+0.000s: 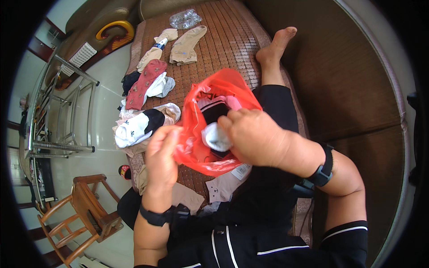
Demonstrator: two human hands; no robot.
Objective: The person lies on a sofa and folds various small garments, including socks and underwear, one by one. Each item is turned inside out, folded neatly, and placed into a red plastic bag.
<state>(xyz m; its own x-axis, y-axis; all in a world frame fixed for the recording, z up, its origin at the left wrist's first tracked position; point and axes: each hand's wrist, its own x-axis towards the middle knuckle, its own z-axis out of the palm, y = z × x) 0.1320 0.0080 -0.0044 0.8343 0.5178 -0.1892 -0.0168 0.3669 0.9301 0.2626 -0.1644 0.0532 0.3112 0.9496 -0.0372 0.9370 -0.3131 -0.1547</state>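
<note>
An open red plastic bag (191, 122) sits in front of me on the seat, by my leg. At its left edge, my left hand (161, 160) pinches the thin plastic between thumb and fingers. My right hand (259, 139) is over the bag's mouth, its fingers curled round a blurred white and grey cloth bundle (216, 138), which looks like a sock. Deeper in the bag lie pink and black socks (214, 111); the bottom is hidden. A beige sock with a small animal face and a tag (228, 186) lies partly under the bag's near side.
Along the seat's left side lie a white and black sock (134, 129), a red patterned sock (146, 83) and several others. Beige socks (188, 47) and crumpled clear plastic (185, 19) are farther up. A wooden chair (88, 207) and a metal-framed table (63, 145) stand on the floor.
</note>
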